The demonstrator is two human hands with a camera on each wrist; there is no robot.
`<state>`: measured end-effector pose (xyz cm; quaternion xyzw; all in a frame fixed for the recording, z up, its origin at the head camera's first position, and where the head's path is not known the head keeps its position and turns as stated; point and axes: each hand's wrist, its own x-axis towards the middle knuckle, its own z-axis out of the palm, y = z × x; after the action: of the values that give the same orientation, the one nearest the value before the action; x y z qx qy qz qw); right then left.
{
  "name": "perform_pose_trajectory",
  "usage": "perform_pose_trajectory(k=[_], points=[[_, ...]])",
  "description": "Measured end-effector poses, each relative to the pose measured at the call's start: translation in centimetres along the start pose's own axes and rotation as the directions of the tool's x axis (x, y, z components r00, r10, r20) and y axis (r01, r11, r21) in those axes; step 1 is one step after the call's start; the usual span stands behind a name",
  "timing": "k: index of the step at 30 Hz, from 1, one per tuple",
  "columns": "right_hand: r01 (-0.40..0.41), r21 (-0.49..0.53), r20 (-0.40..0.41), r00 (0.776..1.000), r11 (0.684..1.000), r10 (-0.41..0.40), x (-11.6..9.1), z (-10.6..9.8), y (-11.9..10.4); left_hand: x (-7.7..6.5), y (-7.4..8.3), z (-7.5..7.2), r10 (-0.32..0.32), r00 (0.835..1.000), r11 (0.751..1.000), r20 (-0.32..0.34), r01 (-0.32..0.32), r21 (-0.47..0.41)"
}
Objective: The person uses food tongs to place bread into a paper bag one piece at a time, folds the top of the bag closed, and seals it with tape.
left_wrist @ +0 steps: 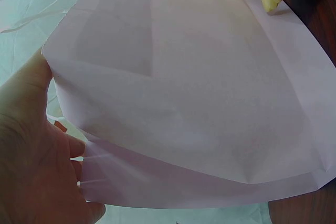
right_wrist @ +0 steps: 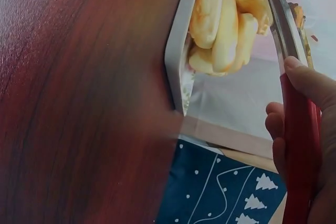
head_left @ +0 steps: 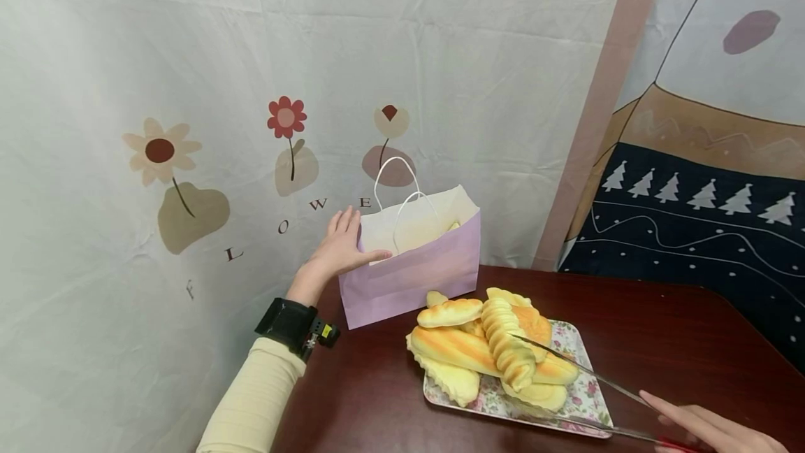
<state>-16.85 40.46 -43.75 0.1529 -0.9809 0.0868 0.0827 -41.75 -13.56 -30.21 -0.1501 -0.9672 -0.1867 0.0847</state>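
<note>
My left hand (head_left: 342,247) touches the left side of a lilac paper bag (head_left: 418,275), thumb along the front rim and fingers extended towards the back. In the left wrist view, thumb and fingers span the bag's narrow side. My right hand (head_left: 717,428) holds red-handled metal tongs (right_wrist: 299,129). One tong arm crosses a ridged, twisted bread roll (head_left: 503,341) on top of a heap; the other reaches low beside the heap. Whether they squeeze the roll I cannot tell. Under the heap lies a floral tray (head_left: 591,397).
Long baguette-like bread (head_left: 453,348) and several other pieces fill the tray. Two white handles (head_left: 395,159) stand up from the bag, and something pale yellow shows inside. Behind the dark red table (head_left: 685,327) hangs a printed cloth (head_left: 503,89).
</note>
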Motion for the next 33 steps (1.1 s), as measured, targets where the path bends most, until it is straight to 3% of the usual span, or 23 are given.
perform_pose_trajectory(k=[2, 4, 8, 14, 22, 27, 33], points=[[-0.088, -0.137, -0.171, 0.983, 0.987, 0.064, -0.3, 0.5, -1.2, 0.0, 0.0, 0.0, 0.0, 1.0, 1.0, 0.0, 0.0, 0.001], [-0.139, -0.175, -0.226, 0.969, 0.975, 0.097, -0.2, 0.7, -1.7, 0.0, 0.0, 0.0, 0.003, 1.0, 1.0, 0.0, -0.003, 0.002], [-0.153, -0.25, -0.18, 0.978, 0.956, 0.109, 0.2, 0.5, -1.8, -0.1, 0.0, 0.0, 0.005, 1.0, 1.0, 0.0, -0.005, 0.001], [-0.146, -0.295, -0.205, 0.975, 0.944, 0.086, 0.9, 0.6, -1.9, 0.0, -0.1, 0.1, 0.001, 1.0, 1.0, 0.003, -0.001, 0.001], [-0.243, -0.277, -0.112, 0.969, 0.93, 0.22, 1.4, 0.4, -2.3, 0.0, -0.1, 0.1, 0.004, 1.0, 1.0, 0.0, -0.004, -0.001], [-0.24, -0.249, -0.227, 0.956, 0.938, 0.185, 1.2, 0.8, -2.6, 0.1, -0.2, 0.2, 0.004, 1.0, 1.0, 0.004, -0.004, 0.002], [-0.192, -0.242, -0.382, 0.92, 0.951, 0.088, 1.0, 0.9, -3.0, 0.2, -0.2, 0.2, 0.003, 1.0, 1.0, 0.004, -0.003, 0.004]])
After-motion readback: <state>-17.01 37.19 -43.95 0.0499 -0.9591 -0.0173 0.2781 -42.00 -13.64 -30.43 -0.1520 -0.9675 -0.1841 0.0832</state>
